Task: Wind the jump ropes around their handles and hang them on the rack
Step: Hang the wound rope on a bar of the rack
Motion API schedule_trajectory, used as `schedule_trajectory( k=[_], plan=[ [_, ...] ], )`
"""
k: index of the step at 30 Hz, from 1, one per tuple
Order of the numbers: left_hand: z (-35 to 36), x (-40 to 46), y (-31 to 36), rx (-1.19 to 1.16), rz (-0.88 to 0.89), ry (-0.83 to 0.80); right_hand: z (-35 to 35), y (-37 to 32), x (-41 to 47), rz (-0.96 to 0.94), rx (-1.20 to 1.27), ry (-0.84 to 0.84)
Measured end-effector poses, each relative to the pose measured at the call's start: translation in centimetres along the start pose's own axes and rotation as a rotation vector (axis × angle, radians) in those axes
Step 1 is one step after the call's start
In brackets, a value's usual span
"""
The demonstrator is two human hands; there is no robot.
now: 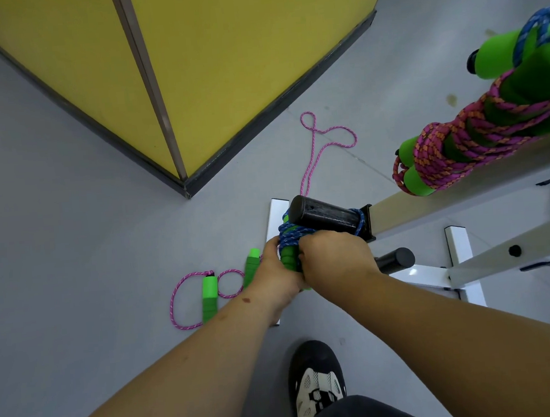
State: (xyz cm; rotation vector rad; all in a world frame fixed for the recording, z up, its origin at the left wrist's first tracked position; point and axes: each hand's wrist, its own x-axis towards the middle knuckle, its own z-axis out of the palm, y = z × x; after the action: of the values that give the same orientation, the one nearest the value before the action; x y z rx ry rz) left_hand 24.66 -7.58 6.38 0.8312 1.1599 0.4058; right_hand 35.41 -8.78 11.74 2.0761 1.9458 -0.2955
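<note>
Two hands on the blue rope bundle, hanging step underway

Left hand [277,274] and right hand [333,258] both have fingers curled round the wound blue jump rope [291,240], right under the rack's black peg [325,217], its loop already over the peg. Next I'd guess: let go gently, then grab the pink jump rope [208,292] on the floor left of the peg.

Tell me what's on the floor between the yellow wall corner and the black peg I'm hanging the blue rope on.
In the head view, loose pink rope loops across the grey floor between the wall corner and the black peg.
</note>
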Motion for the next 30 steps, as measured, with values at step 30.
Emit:
schedule_trajectory(
  k=[30],
  plan=[
    [-0.3,-2.2,1.3,0.133,0.016,-0.001,1.1,-0.5,-0.2,0.076,0.186,0.222]
  ],
)
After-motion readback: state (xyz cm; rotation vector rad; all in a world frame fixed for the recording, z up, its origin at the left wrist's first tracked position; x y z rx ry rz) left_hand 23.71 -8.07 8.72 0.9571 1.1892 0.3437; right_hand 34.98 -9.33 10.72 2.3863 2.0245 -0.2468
